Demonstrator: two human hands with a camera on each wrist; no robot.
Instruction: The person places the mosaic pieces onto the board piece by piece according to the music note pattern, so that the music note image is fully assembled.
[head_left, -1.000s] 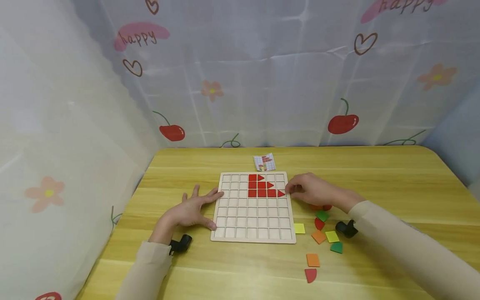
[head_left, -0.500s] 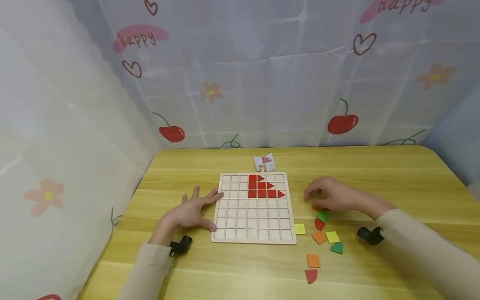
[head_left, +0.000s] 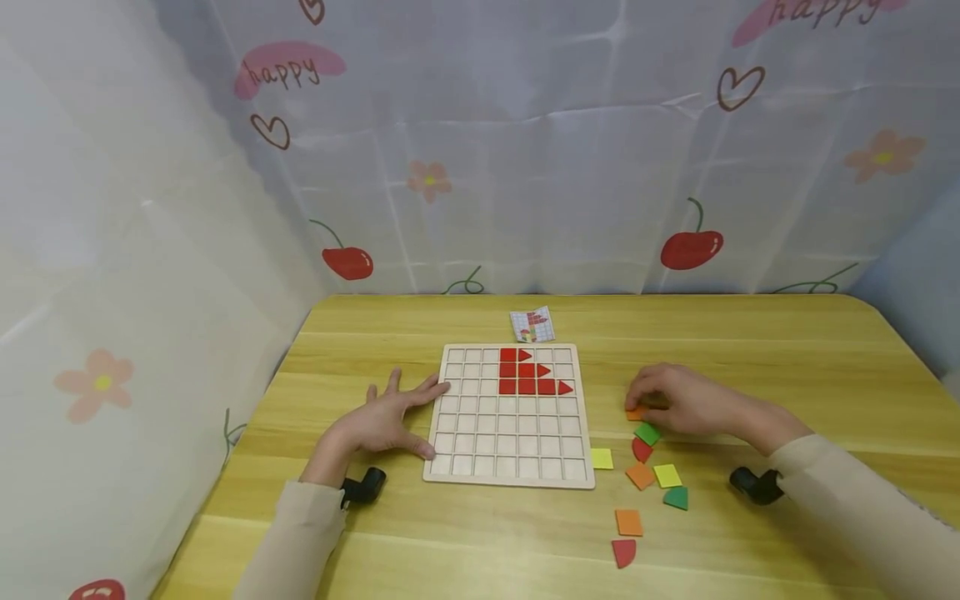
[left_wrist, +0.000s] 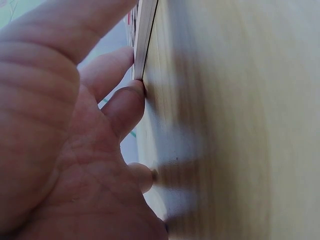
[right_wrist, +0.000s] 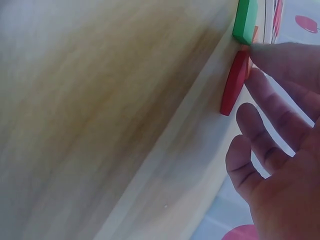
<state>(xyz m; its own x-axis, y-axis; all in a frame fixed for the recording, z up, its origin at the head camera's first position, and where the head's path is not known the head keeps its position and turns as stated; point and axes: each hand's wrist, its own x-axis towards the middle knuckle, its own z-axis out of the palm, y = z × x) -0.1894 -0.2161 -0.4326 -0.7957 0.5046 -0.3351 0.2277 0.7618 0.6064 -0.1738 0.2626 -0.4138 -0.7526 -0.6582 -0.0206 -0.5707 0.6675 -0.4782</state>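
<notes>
A pale wooden grid board (head_left: pixel 480 433) lies on the table with red squares and red triangles (head_left: pixel 522 355) in its upper rows. My left hand (head_left: pixel 382 421) is spread at the board's left side, with thumb and fingertips at its edge. To the board's right, my right hand (head_left: pixel 686 398) is bent over an orange tile (head_left: pixel 636 413), thumb and fingertip at its edges. The right wrist view shows a red tile (right_wrist: pixel 235 82) and a green tile (right_wrist: pixel 245 22) right by those fingertips. Part of the orange tile is hidden behind them.
Below the right hand lie a light green tile (head_left: pixel 647 433), a red quarter-round (head_left: pixel 641 450), orange squares (head_left: pixel 629 522), yellow squares (head_left: pixel 602 458) and a dark green quarter-round (head_left: pixel 677 497). A small pattern card (head_left: pixel 532 324) sits behind the board. A printed curtain (head_left: pixel 525 208) hangs behind the table.
My right hand has drawn back from the board's right edge, beside the last red triangle, and come down at the orange tile. The left hand stays at the board's edge.
</notes>
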